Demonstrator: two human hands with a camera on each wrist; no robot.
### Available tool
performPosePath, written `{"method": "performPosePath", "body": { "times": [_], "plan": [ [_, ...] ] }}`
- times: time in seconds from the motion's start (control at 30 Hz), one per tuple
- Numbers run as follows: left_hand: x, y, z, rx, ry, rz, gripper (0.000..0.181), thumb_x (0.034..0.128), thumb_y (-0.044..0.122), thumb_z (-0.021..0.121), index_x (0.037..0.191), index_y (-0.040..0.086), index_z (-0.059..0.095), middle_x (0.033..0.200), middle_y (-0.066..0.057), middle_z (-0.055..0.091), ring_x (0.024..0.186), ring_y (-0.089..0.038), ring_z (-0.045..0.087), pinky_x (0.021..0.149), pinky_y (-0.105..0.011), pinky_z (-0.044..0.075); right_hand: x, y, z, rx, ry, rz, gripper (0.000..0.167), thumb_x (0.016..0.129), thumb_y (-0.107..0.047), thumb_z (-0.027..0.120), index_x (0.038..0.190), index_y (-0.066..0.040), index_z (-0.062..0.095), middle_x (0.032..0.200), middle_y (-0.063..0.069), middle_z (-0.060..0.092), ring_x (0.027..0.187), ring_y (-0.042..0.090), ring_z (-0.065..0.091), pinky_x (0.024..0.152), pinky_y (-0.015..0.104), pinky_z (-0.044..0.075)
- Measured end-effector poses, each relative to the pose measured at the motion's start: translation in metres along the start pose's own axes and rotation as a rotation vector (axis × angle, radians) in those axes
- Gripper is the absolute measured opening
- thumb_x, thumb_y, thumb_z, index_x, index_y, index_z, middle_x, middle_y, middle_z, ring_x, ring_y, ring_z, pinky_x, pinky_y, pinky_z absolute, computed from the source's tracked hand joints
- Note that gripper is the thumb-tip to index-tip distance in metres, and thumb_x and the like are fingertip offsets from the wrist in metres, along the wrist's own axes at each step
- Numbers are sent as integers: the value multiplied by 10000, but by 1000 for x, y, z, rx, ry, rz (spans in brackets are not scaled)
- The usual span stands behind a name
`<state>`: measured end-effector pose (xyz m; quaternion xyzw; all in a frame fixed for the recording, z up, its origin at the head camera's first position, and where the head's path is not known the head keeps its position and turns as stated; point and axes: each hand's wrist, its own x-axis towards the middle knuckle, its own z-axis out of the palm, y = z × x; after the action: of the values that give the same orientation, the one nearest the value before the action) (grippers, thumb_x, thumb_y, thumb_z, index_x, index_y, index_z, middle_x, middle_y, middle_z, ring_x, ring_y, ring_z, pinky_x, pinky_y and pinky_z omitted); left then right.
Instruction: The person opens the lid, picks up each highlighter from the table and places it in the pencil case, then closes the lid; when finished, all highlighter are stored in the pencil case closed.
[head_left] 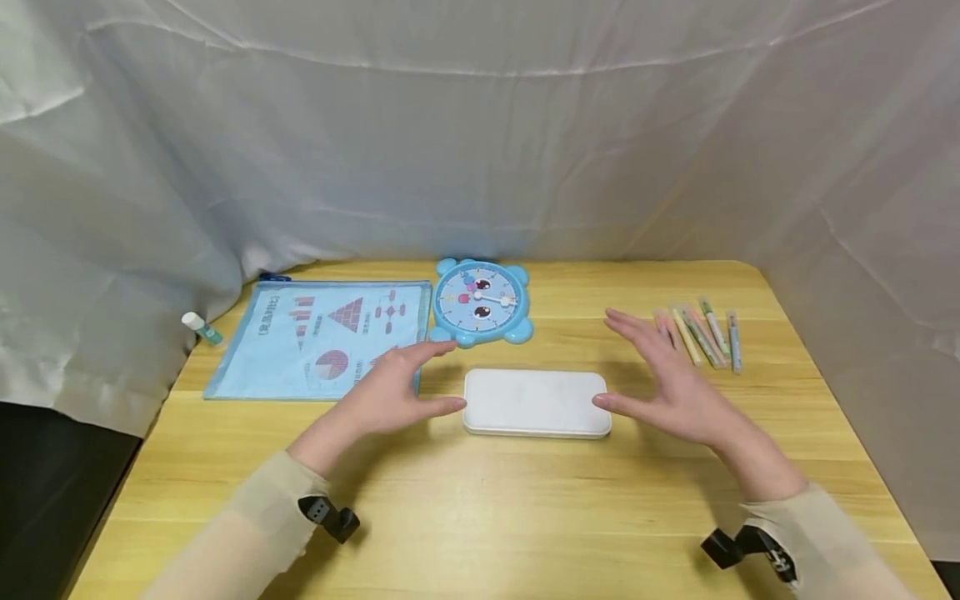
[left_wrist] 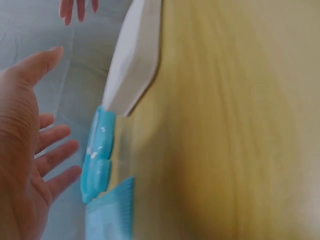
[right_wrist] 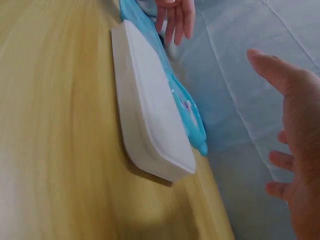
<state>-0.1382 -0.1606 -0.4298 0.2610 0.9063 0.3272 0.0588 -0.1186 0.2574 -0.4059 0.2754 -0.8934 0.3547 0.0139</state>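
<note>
A closed white case (head_left: 536, 403) lies flat near the middle of the wooden table, long side across. My left hand (head_left: 390, 390) hovers at its left end, thumb and fingers spread, holding nothing. Off the case's right end my right hand (head_left: 678, 392) is likewise spread and empty. Both wrist views show air between each hand and the case: the left hand (left_wrist: 40, 140) beside the case (left_wrist: 134, 57), and the right hand (right_wrist: 297, 130) apart from the case (right_wrist: 152, 102).
Behind the case lies a blue animal-shaped toy clock (head_left: 480, 302). A blue zip folder (head_left: 315, 342) is at the left, with a glue stick (head_left: 202, 328) beyond its left edge. Several pastel markers (head_left: 701, 335) lie at the right. A grey curtain (head_left: 480, 150) hangs behind the table.
</note>
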Motion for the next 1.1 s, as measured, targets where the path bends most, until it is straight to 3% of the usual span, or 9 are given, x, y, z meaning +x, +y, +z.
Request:
{"method": "performPosePath", "body": {
  "times": [0.23,0.5,0.73,1.1],
  "plan": [
    [1,-5,20,-86,-19,-3,1046,785,700,838,1608,173,465,1632,-27,462,1528,-286,364,1206,-544,285,-3,2,20,33,-25,23,1020,851,-367,917,1677,-257,329,1710,37,310,1545,314,302,1148,668,299],
    [6,-6,34,-68,-17,31,1139,707,672,912,1603,128,467,1643,-63,446,1528,-301,364,1210,-534,275,-7,7,42,27,-52,41,989,852,-446,899,1646,-146,390,1699,72,328,1535,339,314,1175,659,267],
    [8,-7,44,5,-47,60,1110,724,643,916,1581,87,483,1604,-17,481,1484,-223,422,1194,-455,332,-7,9,59,-5,-63,53,1005,840,-560,871,1598,-51,449,1685,60,349,1529,319,320,1191,613,273],
    [12,-6,53,91,-108,51,1119,760,660,880,1616,89,439,1617,-69,476,1488,-223,425,1191,-402,332,-4,16,74,-115,-81,-17,1056,843,-670,804,1582,-1,456,1655,112,393,1493,318,373,1182,588,306]
  ]
}}
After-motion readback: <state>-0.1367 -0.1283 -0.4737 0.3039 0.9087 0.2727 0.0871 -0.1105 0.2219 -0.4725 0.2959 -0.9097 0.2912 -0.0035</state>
